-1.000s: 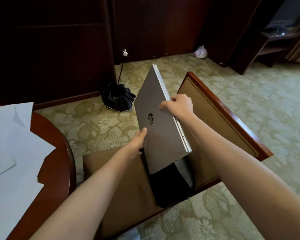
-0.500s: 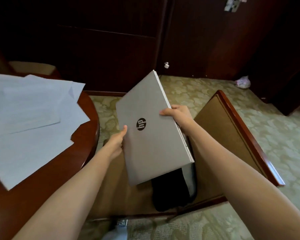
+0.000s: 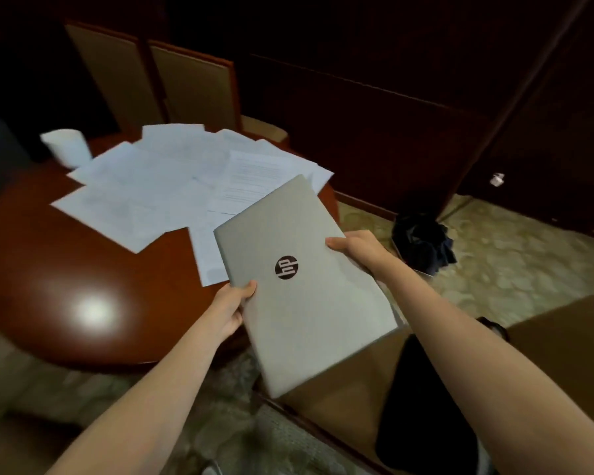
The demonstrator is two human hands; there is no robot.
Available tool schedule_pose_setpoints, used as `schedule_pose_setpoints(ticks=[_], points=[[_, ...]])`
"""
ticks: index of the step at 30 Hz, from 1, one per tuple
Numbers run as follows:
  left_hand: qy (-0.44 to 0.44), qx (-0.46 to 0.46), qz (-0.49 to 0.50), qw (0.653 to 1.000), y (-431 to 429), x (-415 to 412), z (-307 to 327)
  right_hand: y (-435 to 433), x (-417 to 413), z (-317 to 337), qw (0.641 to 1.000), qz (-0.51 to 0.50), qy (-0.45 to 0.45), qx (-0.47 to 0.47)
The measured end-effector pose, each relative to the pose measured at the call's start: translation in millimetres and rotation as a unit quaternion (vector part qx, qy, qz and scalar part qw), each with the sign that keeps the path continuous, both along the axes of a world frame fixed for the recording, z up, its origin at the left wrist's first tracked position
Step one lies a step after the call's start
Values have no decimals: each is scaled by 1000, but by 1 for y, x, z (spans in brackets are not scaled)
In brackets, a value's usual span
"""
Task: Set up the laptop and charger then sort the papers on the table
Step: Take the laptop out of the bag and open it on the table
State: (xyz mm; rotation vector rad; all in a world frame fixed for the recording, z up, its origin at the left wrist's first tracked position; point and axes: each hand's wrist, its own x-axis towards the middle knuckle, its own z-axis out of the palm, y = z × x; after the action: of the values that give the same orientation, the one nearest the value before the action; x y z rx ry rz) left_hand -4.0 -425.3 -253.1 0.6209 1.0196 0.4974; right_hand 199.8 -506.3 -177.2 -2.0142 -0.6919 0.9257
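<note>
Both hands, left (image 3: 232, 308) and right (image 3: 360, 250), clasped on closed laptop's (image 3: 306, 286) opposite edges.

We see two tan-backed chairs (image 3: 192, 87) at the far side, side by side against dark wood panelling (image 3: 374, 108). A white cup (image 3: 67, 147) stands far left, blurred. On the patterned carpet (image 3: 515, 265) to the right lies a crumpled black umbrella (image 3: 422, 241). Near right, a black bag (image 3: 422, 413) rests on a brown chair seat (image 3: 343, 399).
</note>
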Motion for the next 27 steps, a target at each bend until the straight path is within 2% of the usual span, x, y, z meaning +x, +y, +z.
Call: schedule_pose_setpoints(ticks=[4, 9, 18, 27], points=[[-16, -1, 65, 998, 24, -52, -6, 62, -39, -15, 998, 62, 5, 5], [25, -10, 129, 991, 60, -121, -17, 128, -107, -17, 989, 141, -41, -21], [90, 11, 188, 978, 122, -227, -24, 221, -208, -51, 982, 181, -32, -45], [194, 6, 247, 949, 170, -274, -36, 295, -262, -67, 963, 254, -80, -49]])
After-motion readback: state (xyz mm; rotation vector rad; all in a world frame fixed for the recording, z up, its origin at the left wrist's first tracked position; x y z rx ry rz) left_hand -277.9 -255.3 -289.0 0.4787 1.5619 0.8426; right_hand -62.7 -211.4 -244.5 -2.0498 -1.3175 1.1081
